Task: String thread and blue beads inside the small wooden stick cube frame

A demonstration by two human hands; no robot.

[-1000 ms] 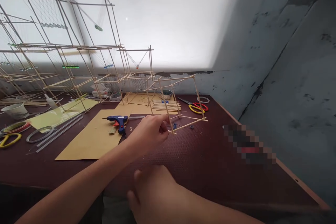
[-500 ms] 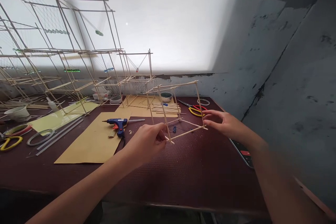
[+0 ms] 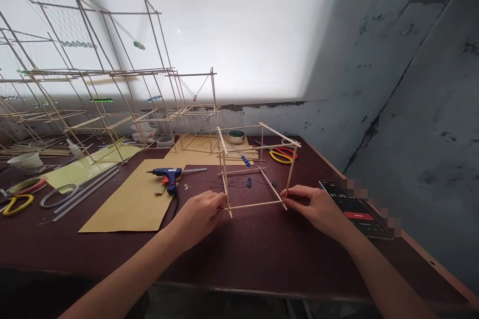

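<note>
A small box-shaped frame of thin wooden sticks [image 3: 258,204] stands on the dark red table in front of me. My left hand [image 3: 204,214] pinches its near left bottom corner. At the near right corner, my right hand [image 3: 309,204] has its thumb and fingers closed on the upright stick. Blue beads [image 3: 245,160] hang in a row inside the frame, their threads too fine to follow. Lower down, more dark blue beads [image 3: 249,182] and some thin dark thread show through the frame, apparently on the table.
Left of the frame lies a blue hot glue gun [image 3: 168,178] on brown card [image 3: 123,204]. Larger stick frames [image 3: 112,72] crowd the back left. Behind are a bead bowl [image 3: 236,136], loose sticks [image 3: 250,153] and scissors [image 3: 281,154]. A phone [image 3: 354,209] lies right of my right hand.
The stick frame has turned and come down nearer to me, its front side now facing me. Both hands moved with it, my right hand lower, uncovering more of the phone.
</note>
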